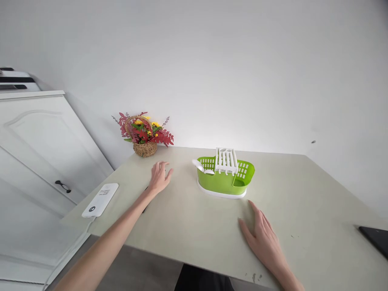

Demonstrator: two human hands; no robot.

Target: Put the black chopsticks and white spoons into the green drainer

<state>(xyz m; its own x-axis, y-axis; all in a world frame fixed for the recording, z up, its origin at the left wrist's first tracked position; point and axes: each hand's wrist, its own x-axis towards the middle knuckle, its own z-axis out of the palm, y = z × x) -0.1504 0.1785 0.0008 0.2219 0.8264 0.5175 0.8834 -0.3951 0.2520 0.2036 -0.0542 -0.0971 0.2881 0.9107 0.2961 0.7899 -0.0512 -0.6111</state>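
Observation:
A green plastic basket (216, 182) with a white base stands near the middle of the table. Across its top sits a white slotted rack (226, 161) with small hooks at the front. White spoon-like utensils (199, 165) poke out over the basket's left end. My left hand (159, 176) is to the left of the basket, apart from it, fingers loosely spread and holding nothing. Under that forearm lies a thin dark item (145, 209), mostly hidden. My right hand (264, 238) rests by the table in front of the basket's right end, thumb and fingers apart, with nothing in it.
A wicker basket of artificial flowers (145, 149) stands at the back left against the wall. At the left edge lies a white power bank-like device (100, 200) with a cable. A white cabinet (45, 149) adjoins the table. A dark flat object (376, 239) is far right.

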